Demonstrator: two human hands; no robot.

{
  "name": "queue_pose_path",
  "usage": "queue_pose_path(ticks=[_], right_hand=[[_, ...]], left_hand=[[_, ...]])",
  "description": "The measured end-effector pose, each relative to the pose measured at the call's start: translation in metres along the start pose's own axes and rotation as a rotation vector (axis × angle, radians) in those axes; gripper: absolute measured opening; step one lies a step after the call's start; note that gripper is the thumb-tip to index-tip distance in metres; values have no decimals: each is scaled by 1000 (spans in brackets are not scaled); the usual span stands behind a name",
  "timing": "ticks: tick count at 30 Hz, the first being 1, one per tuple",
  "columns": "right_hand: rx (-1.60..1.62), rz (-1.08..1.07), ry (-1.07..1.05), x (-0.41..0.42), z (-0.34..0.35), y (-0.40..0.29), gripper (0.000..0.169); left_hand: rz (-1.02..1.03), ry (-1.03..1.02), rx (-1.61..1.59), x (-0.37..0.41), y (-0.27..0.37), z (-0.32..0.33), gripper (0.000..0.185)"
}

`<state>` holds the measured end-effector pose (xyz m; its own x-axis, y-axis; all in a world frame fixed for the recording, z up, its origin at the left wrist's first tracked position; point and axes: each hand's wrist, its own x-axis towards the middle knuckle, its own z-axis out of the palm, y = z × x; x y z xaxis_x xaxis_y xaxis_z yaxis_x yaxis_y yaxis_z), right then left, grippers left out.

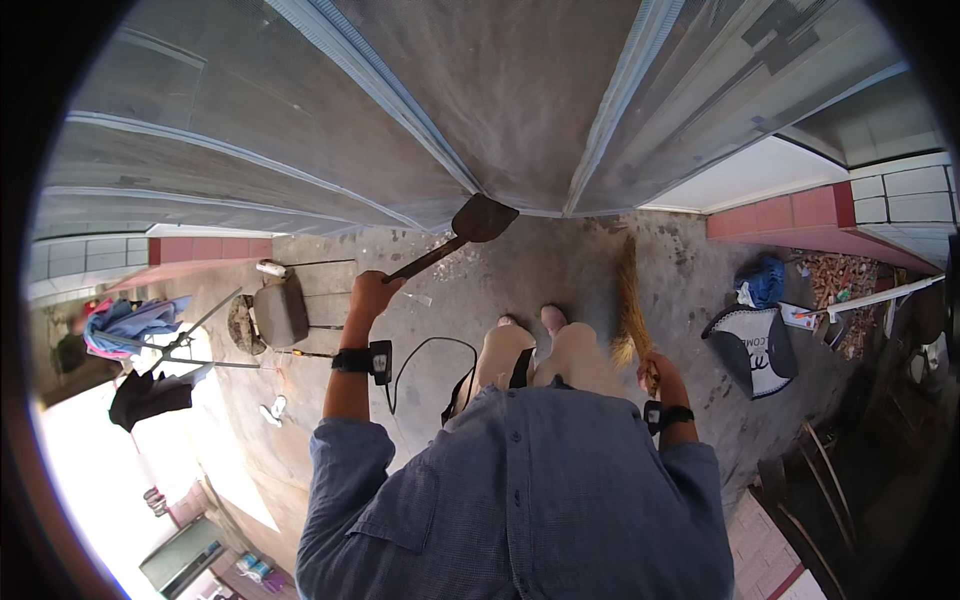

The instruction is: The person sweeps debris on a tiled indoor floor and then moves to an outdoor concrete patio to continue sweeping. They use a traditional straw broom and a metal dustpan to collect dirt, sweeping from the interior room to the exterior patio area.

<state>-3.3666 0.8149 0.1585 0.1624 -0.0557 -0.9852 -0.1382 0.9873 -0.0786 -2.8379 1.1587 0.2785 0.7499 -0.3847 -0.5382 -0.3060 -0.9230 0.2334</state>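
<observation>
My left hand (373, 291) grips the wooden handle of a small shovel (484, 218). Its dark, pointed blade hangs in front of the lower edge of a grey mesh curtain (525, 112) with pale blue strips; whether they touch I cannot tell. Pale crumbs of debris (454, 262) are scattered on the concrete floor (510, 277) beside the handle. In my right hand (658, 375) is a straw broom (632, 300), its bristles pointing away from me and partly blurred. Both wrists wear black straps with small devices, and a black cable (427, 341) loops near my left forearm.
To the left are a low seat (281, 311), a camouflage-patterned cap (244, 324) and a rack with draped clothes (139, 330). On the right lie a partly folded doormat (752, 351), a blue bag (763, 281) and a heap of reddish-brown pieces (836, 285). Red-tiled wall bases (784, 214) flank the curtain.
</observation>
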Motion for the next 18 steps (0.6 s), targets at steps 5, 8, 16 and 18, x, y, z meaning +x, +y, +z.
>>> queue_pose_path(ticks=[5, 8, 16, 18], right_hand=[[134, -134, -53, -42, 25, 42, 18], [190, -126, -17, -41, 16, 60, 18], [294, -158, -67, -40, 14, 79, 18], [223, -291, -81, -47, 20, 77, 18]], left_hand=[[85, 57, 122, 32, -5, 2, 45], [132, 12, 281, 45, 13, 0, 38], [570, 112, 806, 102, 66, -13, 8], [686, 117, 913, 120, 84, -17, 8]])
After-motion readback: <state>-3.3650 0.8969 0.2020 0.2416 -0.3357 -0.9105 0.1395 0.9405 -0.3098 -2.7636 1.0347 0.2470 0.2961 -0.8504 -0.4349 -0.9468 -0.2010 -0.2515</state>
